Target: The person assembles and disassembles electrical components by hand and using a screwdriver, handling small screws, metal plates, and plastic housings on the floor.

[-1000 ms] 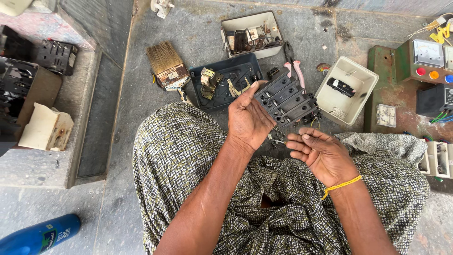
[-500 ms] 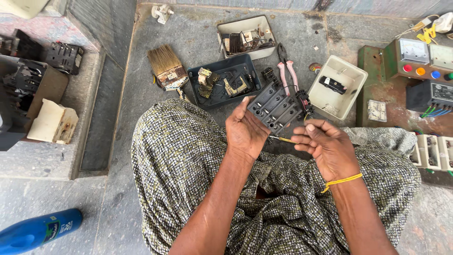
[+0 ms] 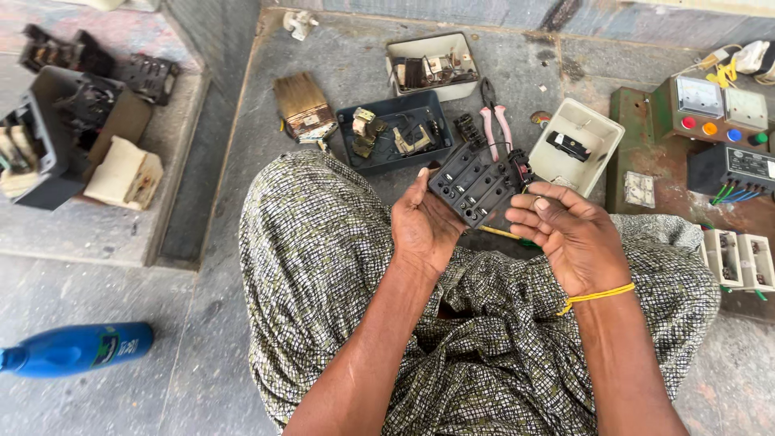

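Observation:
My left hand (image 3: pixel 424 226) holds a black electrical switch block (image 3: pixel 476 182) with several rectangular slots, tilted above my lap. My right hand (image 3: pixel 565 234), a yellow thread around its wrist, supports the block's right end with palm up and fingers curled. A thin yellow-handled tool (image 3: pixel 504 234) lies on the patterned cloth just under both hands. Beyond the block on the floor sits a dark tray of small metal parts (image 3: pixel 391 133), with red-handled pliers (image 3: pixel 494 121) beside it.
A paintbrush (image 3: pixel 303 109) lies left of the dark tray. Two pale open boxes (image 3: pixel 428 64) (image 3: pixel 581 145) hold parts. A panel with coloured buttons (image 3: pixel 714 113) stands at right, white switch units (image 3: pixel 739 258) below it. Black housings (image 3: pixel 56 137) sit on the left ledge; a blue bottle (image 3: pixel 77 349) lies bottom left.
Both hands have come closer together around the switch block, and my right hand has risen from my lap to touch the block's right end.

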